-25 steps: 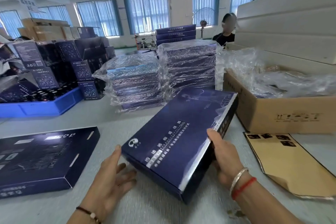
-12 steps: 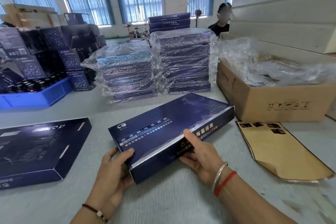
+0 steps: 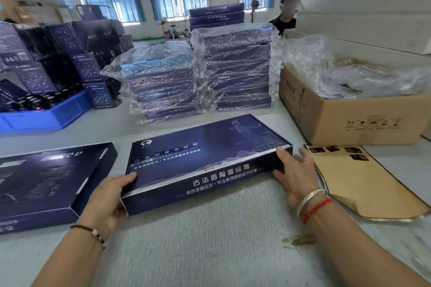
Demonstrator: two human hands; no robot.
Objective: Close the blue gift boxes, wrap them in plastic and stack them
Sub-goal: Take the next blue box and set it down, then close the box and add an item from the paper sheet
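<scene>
**Inspector A:** Grey felt-like table covering (image 3: 210, 244) carries everything here. Behind the work sit two stacks of wrapped boxes (image 3: 235, 65), film already on them. A second blue box (image 3: 46, 182) lies to the left, apart from the hands.

**Inspector B:** And the change?

**A:** The blue gift box (image 3: 205, 158), which a second ago was tipped up on its near edge, now lies flat on the table, long printed side facing the person. Lid is down. I judge closing near complete; wrapping and stacking are not yet done.

**B:** Fully seated?

**A:** Hard to confirm. A pale strip shows along the front seam, possibly a flap not tucked.

**B:** Grip?

**A:** Left hand (image 3: 107, 198) clasps the near-left corner, thumb on the lid, fingers curled underneath. Right hand (image 3: 296, 177) lies against the right end, fingers fairly straight, pressing rather than clasping. The box spans between both hands, centred before the person.
</scene>
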